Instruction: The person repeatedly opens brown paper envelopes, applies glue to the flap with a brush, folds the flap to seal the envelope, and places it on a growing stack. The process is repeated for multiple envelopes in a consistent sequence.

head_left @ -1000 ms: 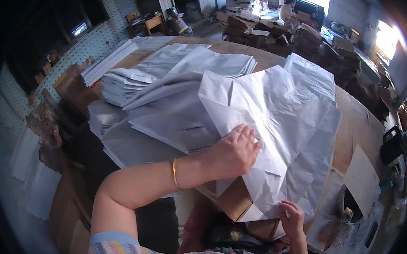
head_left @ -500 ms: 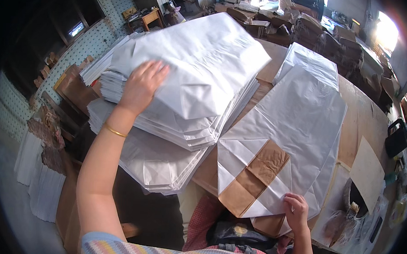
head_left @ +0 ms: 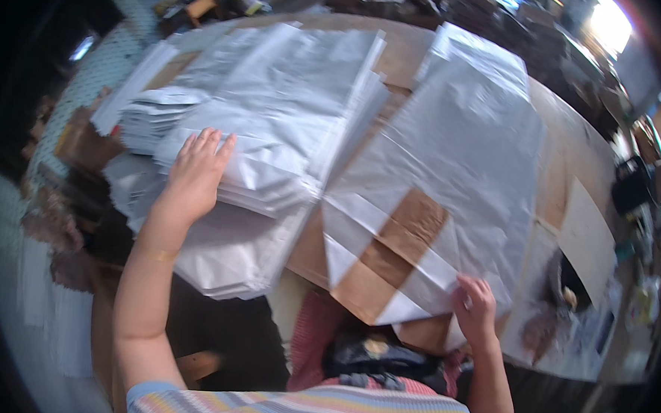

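Observation:
A tall stack of white sacks (head_left: 277, 91) lies on the left of the table, its layered edges facing me. My left hand (head_left: 200, 171) rests on the near left part of this stack, fingers stretched out and holding nothing. To the right lies a flat white sack (head_left: 472, 150) with a folded bottom end, crossed by a brown paper strip (head_left: 411, 237). At its near right edge my right hand (head_left: 475, 307) is closed, fingers curled on the sack. Beneath the folded end, part of another brown-patched sack (head_left: 425, 332) shows.
The wooden table (head_left: 568, 170) curves round on the right. A pale board (head_left: 587, 239) leans over a dark opening there, beside clear plastic. Lower at the left stand white stacks (head_left: 70, 327). Brown bundles (head_left: 496, 36) fill the background.
The large white sack that lay aslant over the left stack now lies flatter and farther left. My left hand has moved slightly down and left. The right hand stays at the sack's edge.

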Motion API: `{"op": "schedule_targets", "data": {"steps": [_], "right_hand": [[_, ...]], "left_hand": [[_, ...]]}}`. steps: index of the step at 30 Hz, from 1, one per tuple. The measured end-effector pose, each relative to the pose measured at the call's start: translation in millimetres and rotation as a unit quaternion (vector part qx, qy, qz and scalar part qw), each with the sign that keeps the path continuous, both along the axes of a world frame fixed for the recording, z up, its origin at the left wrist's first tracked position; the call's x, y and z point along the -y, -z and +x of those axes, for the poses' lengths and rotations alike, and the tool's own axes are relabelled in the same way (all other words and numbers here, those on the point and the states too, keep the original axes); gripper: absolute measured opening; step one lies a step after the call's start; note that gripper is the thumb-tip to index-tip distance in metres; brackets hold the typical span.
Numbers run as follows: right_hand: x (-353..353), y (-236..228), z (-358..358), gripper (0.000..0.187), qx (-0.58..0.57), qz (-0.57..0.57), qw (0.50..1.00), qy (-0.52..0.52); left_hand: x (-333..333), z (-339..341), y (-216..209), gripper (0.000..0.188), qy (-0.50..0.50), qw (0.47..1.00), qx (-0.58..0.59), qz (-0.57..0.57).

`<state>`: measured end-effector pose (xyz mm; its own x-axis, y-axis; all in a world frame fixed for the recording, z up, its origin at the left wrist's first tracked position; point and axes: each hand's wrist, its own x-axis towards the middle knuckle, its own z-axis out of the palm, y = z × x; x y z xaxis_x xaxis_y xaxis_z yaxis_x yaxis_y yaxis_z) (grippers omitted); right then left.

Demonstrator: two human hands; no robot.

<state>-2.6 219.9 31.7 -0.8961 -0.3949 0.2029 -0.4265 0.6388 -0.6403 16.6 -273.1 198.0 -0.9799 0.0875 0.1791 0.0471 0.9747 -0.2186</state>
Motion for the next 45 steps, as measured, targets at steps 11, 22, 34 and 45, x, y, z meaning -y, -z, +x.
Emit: {"op": "schedule_targets", "data": {"steps": [11, 22, 34, 45], "right_hand": [[28, 5, -23, 0.039, 0.074, 0.134, 0.977, 0.148], [-72, -6, -50, 0.024, 0.118, 0.151, 0.976, 0.105], [-79, -14, -88, 0.015, 0.053, 0.109, 0.985, -0.119], [-57, -18, -49, 0.045, -0.077, 0.312, 0.936, -0.147]], "left_hand": [[-143, -96, 172, 0.024, -0.102, 0.974, 0.17, 0.113], [-221, -70, 155, 0.027, 0.06, 0.927, 0.242, 0.28], [-193, -92, 157, 0.008, 0.174, 0.88, 0.231, 0.378], [-217, -64, 136, 0.039, 0.325, 0.905, 0.102, 0.254]]}}
